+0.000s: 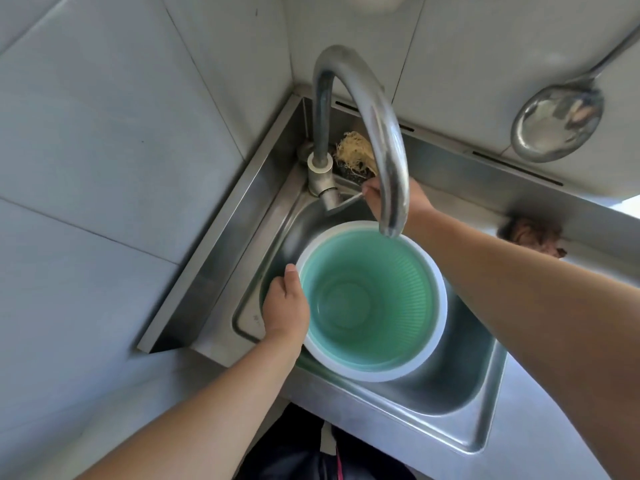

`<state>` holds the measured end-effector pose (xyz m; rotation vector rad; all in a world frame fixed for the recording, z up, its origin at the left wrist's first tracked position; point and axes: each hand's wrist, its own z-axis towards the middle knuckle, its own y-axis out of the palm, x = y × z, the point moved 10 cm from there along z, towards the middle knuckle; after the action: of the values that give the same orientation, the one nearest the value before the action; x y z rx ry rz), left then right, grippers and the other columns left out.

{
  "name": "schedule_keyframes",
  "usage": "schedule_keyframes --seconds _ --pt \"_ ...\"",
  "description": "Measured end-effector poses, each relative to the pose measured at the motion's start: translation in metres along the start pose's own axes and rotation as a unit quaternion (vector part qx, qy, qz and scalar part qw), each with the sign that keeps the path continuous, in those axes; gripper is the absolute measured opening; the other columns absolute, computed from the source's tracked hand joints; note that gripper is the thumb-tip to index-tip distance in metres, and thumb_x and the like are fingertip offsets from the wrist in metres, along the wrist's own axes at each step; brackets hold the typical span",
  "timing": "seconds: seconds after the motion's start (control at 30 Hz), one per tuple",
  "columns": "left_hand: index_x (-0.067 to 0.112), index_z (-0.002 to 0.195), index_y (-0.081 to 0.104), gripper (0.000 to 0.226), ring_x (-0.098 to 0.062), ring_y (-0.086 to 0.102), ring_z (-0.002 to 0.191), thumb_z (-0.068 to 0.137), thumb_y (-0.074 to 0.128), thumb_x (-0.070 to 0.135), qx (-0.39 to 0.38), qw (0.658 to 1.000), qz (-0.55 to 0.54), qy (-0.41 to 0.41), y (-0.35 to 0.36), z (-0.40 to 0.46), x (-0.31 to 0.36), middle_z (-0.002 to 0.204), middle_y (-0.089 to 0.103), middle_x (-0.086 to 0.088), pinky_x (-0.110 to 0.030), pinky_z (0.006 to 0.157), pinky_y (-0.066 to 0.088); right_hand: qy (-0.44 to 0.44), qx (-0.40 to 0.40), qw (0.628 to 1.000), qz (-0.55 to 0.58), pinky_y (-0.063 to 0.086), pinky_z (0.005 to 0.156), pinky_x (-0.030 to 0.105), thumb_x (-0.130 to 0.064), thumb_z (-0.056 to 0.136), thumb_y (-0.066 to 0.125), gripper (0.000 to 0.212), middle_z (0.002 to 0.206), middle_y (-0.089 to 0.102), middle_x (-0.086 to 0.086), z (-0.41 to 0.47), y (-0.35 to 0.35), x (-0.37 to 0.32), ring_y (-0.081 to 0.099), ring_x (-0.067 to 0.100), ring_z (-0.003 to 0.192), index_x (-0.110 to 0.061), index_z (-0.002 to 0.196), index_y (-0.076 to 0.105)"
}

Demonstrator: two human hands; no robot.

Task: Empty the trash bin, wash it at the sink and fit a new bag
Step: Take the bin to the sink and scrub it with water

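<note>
Now the left hand (285, 306) clasps the round green plastic bin's (370, 303) rim, mouth up under the spout; the right hand (398, 199), beyond it, pinches the steel tap lever (348, 201).

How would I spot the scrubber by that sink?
Start at the curved faucet over the sink. Behind its base, in the back corner, sits the scrubber. It is a pale, stringy tangle, unlike the smooth metal around it.

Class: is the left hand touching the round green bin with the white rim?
Touching. The head view shows the left hand wrapped over the white rim of the round green bin, no gap.
</note>
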<state>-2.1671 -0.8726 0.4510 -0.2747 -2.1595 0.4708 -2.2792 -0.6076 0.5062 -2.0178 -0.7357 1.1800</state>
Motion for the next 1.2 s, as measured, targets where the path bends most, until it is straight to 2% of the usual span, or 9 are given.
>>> schedule_keyframes --seconds 0.1,0.17,0.3,0.4,0.5,0.63,0.77,0.9,1.2 --pt "0.02 0.097 0.057 0.045 -0.028 0.059 0.097 0.101 0.029 0.056 -0.002 1.0 0.005 0.003 -0.001 0.001 0.0 0.088 0.059 0.006 -0.039 0.09 0.046 0.042 -0.006 0.998 0.046 0.046 0.102 0.051 -0.001 0.094 0.048 0.026 0.117 0.065 0.021 0.0 0.005 0.004 0.059 0.04 0.111 -0.002 0.113 0.066" --pt "0.019 0.112 0.061 0.052 -0.026 0.057 0.102 0.101 0.026 0.056 -0.004 1.0 0.0 -0.001 0.0 0.0 -0.001 0.099 0.059 0.005 -0.04 0.096 0.046 0.048 -0.001 0.997 0.067 0.046 0.101 0.052 -0.002 0.094 0.048 0.023 0.115 0.066 0.022 -0.003 0.005 0.009 0.059 0.041 0.111 0.0 0.108 0.067" --pt "0.014 0.13 0.058 0.06 -0.019 0.051 0.101 0.102 0.023 0.055 0.004 1.0 -0.009 -0.005 0.0 -0.001 -0.003 0.106 0.054 0.006 -0.033 0.093 0.04 0.059 0.0 0.994 0.089 0.049 0.096 0.052 -0.001 0.094 0.049 0.018 0.105 0.065 0.021 -0.003 0.012 0.013 0.06 0.042 0.108 -0.008 0.084 0.062" --pt "0.013 0.128 0.059 0.059 -0.023 0.054 0.103 0.102 0.023 0.054 -0.001 1.0 -0.01 -0.006 0.001 0.0 -0.002 0.106 0.056 0.004 -0.039 0.099 0.044 0.074 -0.017 0.993 0.088 0.049 0.096 0.052 0.0 0.095 0.047 0.02 0.112 0.066 0.026 0.001 0.02 0.023 0.061 0.04 0.103 -0.002 0.083 0.063" --pt "0.017 0.115 0.061 0.053 -0.025 0.056 0.101 0.102 0.025 0.054 -0.007 1.0 -0.015 -0.008 0.001 0.001 0.0 0.102 0.059 0.003 -0.04 0.097 0.045 0.046 -0.039 0.992 0.109 0.045 0.1 0.056 0.003 0.095 0.047 0.023 0.116 0.063 0.034 0.005 0.024 0.024 0.059 0.032 0.099 0.013 0.107 0.063" --pt "0.024 0.098 0.054 0.042 -0.023 0.056 0.093 0.102 0.025 0.054 -0.009 1.0 -0.012 -0.005 0.001 0.001 0.0 0.085 0.057 0.01 -0.035 0.086 0.042 0.07 -0.03 0.996 0.045 0.053 0.096 0.047 0.0 0.092 0.056 0.024 0.111 0.072 0.017 0.011 0.032 0.026 0.066 0.033 0.105 -0.002 0.111 0.07" --pt "0.024 0.099 0.055 0.044 -0.025 0.058 0.096 0.102 0.025 0.055 -0.013 1.0 -0.003 -0.006 0.001 0.001 0.0 0.087 0.059 0.008 -0.037 0.091 0.046 0.071 -0.035 0.996 0.041 0.051 0.098 0.046 -0.002 0.092 0.058 0.024 0.113 0.072 0.015 0.015 0.035 0.029 0.065 0.032 0.106 -0.003 0.113 0.07" --pt "0.02 0.102 0.058 0.048 -0.029 0.061 0.1 0.102 0.025 0.055 -0.015 1.0 0.003 -0.004 0.001 0.001 0.001 0.104 0.066 -0.005 -0.044 0.096 0.049 0.071 -0.034 0.996 0.051 0.051 0.099 0.047 -0.002 0.093 0.058 0.023 0.113 0.072 0.015 0.015 0.038 0.03 0.065 0.032 0.107 -0.004 0.112 0.071" --pt "0.021 0.105 0.059 0.049 -0.028 0.06 0.103 0.101 0.025 0.056 -0.018 1.0 -0.004 -0.009 0.002 0.0 0.0 0.105 0.064 -0.002 -0.045 0.098 0.048 0.053 -0.032 0.997 0.037 0.051 0.098 0.046 0.002 0.094 0.053 0.026 0.113 0.07 0.018 0.017 0.041 0.028 0.064 0.034 0.108 -0.003 0.113 0.069"
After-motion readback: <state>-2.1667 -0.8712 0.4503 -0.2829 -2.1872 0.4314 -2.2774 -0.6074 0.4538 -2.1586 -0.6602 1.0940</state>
